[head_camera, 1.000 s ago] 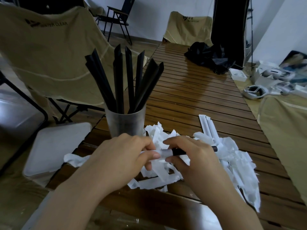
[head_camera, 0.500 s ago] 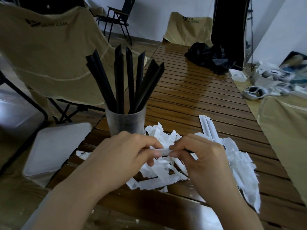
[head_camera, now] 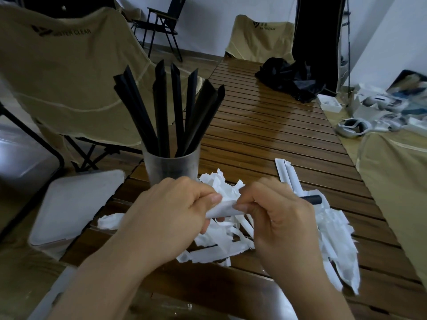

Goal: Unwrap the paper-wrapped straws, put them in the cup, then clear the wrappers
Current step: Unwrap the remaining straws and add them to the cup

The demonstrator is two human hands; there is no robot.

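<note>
A frosted cup point(head_camera: 171, 167) stands at the table's left edge with several black straws point(head_camera: 172, 112) fanned out of it. Just in front of it, my left hand point(head_camera: 175, 218) pinches the white paper wrapper point(head_camera: 223, 208) of a black straw, and my right hand point(head_camera: 277, 225) grips the same straw; its bare black end point(head_camera: 312, 199) sticks out past my right knuckles. Below and around both hands lies a heap of torn white wrappers point(head_camera: 332, 236). Two paper-wrapped straws point(head_camera: 287, 176) lie side by side behind my right hand.
The slatted wooden table point(head_camera: 265, 125) runs away from me, with a black cloth bundle point(head_camera: 290, 77) at its far end. A white lidded bin point(head_camera: 76, 206) sits low on the left. Beige folding chairs point(head_camera: 69, 72) flank the table; white devices point(head_camera: 351, 127) lie at the right.
My hands have drawn closer together on the straw. More of the wrapper has slid over my left fingers, and the black end shows further right of my right hand.
</note>
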